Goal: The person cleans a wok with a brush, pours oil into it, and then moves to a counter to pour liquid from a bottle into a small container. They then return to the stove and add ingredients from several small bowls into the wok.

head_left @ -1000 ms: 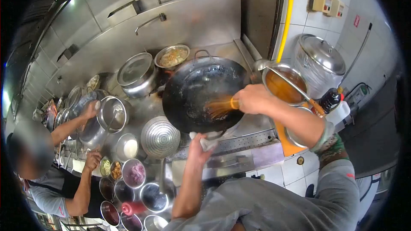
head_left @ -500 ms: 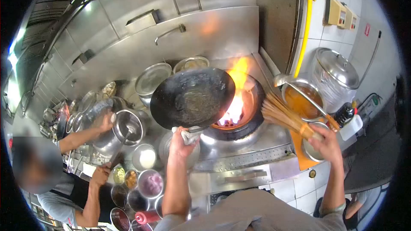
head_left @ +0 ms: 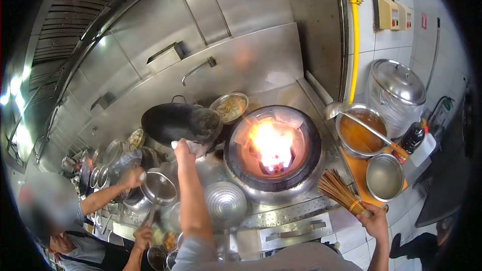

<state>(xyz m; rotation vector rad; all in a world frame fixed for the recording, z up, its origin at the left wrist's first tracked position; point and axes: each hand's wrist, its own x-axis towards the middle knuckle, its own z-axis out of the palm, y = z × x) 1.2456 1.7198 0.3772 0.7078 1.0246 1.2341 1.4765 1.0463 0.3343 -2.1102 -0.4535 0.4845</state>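
Observation:
My left hand [head_left: 184,154] is closed around the near edge of a black wok [head_left: 173,123], with a pale cloth [head_left: 200,149] bunched at the grip. The wok is tilted and held to the left of the burner [head_left: 233,170], over the back of the range. Bright flames [head_left: 273,143] rise from the uncovered burner. In my right hand [head_left: 375,222] is a bamboo wok brush [head_left: 341,190], gripped by its bound end, bristles pointing up and left. The brush is near the front right of the burner, just left of a metal bowl [head_left: 384,176].
A ladle [head_left: 364,123] lies across a pot of orange-brown liquid [head_left: 362,133] at right. A perforated strainer [head_left: 226,205] sits front left of the burner. At left, a co-worker [head_left: 95,243] holds a utensil in a pot [head_left: 159,190]. A faucet [head_left: 198,70] juts from the back wall.
The wok has moved left and back, away from the burner, which now shows fully. My right hand has lowered the brush toward me. The view has shifted slightly.

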